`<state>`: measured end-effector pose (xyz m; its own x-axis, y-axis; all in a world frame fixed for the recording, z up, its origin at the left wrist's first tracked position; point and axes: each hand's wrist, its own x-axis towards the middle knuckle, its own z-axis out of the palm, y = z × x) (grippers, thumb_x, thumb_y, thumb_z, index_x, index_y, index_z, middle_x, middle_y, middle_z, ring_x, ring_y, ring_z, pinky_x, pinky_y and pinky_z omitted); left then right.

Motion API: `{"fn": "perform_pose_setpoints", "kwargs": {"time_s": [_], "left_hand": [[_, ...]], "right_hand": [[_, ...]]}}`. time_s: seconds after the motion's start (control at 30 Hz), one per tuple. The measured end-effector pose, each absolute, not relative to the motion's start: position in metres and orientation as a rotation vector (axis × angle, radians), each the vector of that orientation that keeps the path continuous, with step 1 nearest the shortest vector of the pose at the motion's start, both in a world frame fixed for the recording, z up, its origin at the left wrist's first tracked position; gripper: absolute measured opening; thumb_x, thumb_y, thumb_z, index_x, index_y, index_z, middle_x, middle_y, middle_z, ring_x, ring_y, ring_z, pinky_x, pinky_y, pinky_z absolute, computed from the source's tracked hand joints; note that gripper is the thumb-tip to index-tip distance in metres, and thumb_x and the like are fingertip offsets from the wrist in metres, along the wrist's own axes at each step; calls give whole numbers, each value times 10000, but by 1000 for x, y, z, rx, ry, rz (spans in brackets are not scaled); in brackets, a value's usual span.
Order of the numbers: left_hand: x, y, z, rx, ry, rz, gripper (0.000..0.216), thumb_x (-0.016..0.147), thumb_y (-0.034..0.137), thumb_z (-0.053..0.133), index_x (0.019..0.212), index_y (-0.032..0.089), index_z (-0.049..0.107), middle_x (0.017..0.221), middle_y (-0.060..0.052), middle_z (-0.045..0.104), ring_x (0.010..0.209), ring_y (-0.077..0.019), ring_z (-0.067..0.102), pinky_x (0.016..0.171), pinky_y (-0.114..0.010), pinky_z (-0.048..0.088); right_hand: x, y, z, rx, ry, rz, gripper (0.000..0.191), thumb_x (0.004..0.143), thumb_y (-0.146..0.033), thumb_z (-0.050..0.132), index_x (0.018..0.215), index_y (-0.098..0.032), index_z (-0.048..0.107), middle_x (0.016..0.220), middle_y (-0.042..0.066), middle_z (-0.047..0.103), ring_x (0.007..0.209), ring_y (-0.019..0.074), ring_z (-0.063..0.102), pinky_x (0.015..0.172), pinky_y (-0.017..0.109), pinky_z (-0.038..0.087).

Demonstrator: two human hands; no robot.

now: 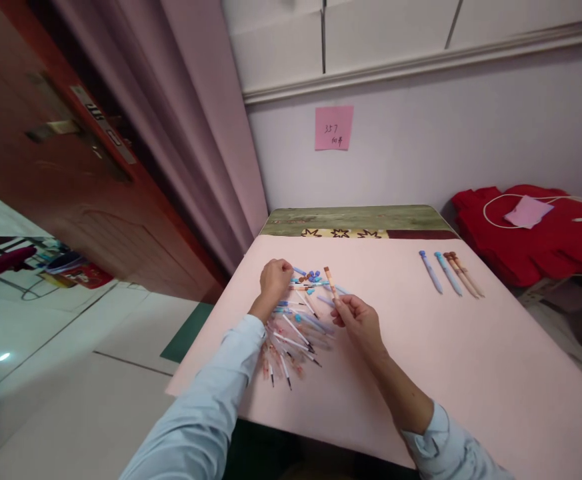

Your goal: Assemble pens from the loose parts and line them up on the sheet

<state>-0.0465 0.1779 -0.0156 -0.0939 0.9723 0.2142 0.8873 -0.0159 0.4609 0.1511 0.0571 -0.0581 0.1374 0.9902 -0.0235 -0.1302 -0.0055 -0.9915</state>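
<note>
My right hand (363, 327) grips the lower end of a beige pen barrel (330, 283) with a brown top, held tilted above the pile. To its left, my left hand (275, 283) is closed in a pinch at the far left side of the pile; what its fingertips hold, if anything, is too small to make out. Between and below the hands lie loose pen parts: several white refills (295, 328) with dark tips, clear and pinkish barrel pieces (271, 363), bluish barrels (315, 325), and small blue and brown caps (313, 275).
Several whole pens (448, 273), blue and brown, lie in a row on the right of the pink-covered table (411, 373). Beyond the table's right edge is a red cloth (515, 250) with a white cable. A wooden door (85, 167) and a curtain (191, 100) stand left.
</note>
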Motion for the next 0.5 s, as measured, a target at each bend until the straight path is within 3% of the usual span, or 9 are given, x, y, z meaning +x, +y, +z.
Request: {"fn": "perform_pose_setpoints", "kwargs": {"time_s": [0.27,0.4,0.5], "left_hand": [[-21,190,-38,2100,2041,482,107,733,298,709,693,202,736,914,-118,686,982,-268,560,865,-358,380],[-18,192,-34,2074,2025,515,109,723,267,716,641,196,709,881,-121,692,982,-278,578,875,-367,384],[-19,184,-25,2041,2011,606,63,754,231,671,716,199,711,857,-106,704,921,-264,614,838,-363,411]], "right_hand": [[150,60,-62,-1176,-1065,1170,490,765,-647,653,896,-175,669,671,38,681,561,158,647,564,274,576],[152,60,-58,-1180,-1053,1151,482,767,-634,654,891,-169,673,661,30,674,541,146,633,551,266,570],[153,61,-57,-1173,-1057,1129,461,784,-604,650,919,-165,691,665,28,674,533,139,623,547,266,569]]}}
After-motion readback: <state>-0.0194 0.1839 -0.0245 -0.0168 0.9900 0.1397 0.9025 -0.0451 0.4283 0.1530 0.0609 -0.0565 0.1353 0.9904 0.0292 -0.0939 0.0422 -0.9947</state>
